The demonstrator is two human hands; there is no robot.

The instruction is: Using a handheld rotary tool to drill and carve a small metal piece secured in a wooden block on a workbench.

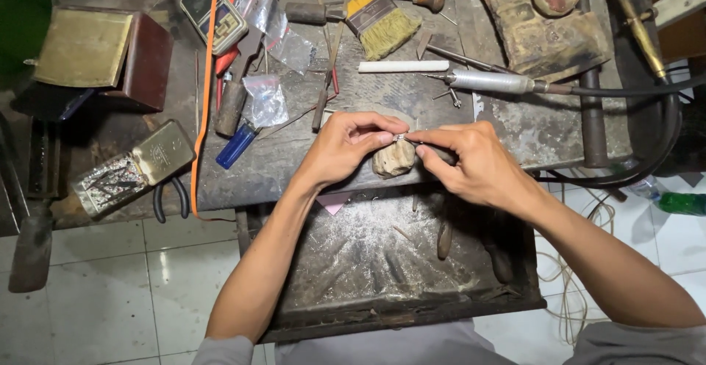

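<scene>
Fingers (382,138) of the left hand (346,148) and of the right hand (471,162) meet tip to tip, both pinching a tiny silvery piece (401,137). It sits between the hands, just above a worn wooden peg (393,160) at the tabletop's (294,174) near edge. A rotary handpiece (489,81) lies farther off, to the right.

On the worn surface (515,126) lie a yellow-bristled brush (382,20), a white stick (403,65), a silver rotary handpiece (489,81), a blue lighter (235,146), clear plastic bags (266,100), black-handled pliers (169,196) and 2 tins (84,47).
</scene>
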